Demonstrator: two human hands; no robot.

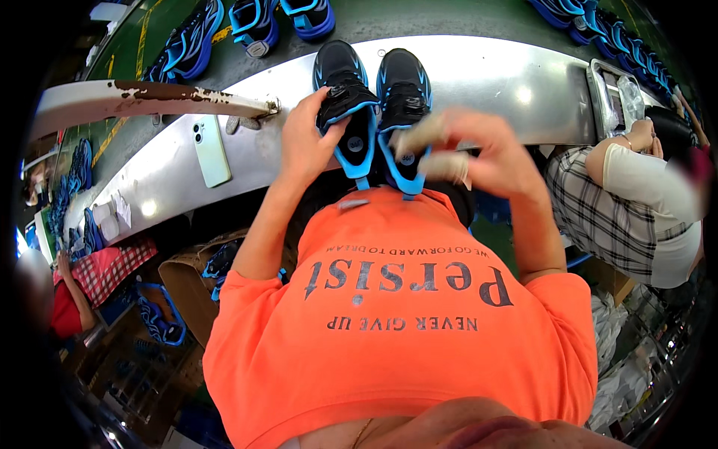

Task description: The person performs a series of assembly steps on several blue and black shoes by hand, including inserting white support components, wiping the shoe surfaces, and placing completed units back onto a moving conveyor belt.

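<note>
Two black sneakers with bright blue trim stand side by side at the near edge of the metal bench, toes pointing away from me. My left hand grips the left sneaker by its side and tongue, the thumb reaching into the opening. Beside the right sneaker, my right hand is blurred by motion. Its thumb and forefinger are apart near the collar, with pale coverings on the fingertips. Whether they touch the shoe is hard to see. Round labels show on both insoles.
A light green phone lies on the metal bench, near a chipped white metal bar. More sneakers stand on the green surface beyond. A tray sits at the right, beside a person in plaid. A cardboard box is below left.
</note>
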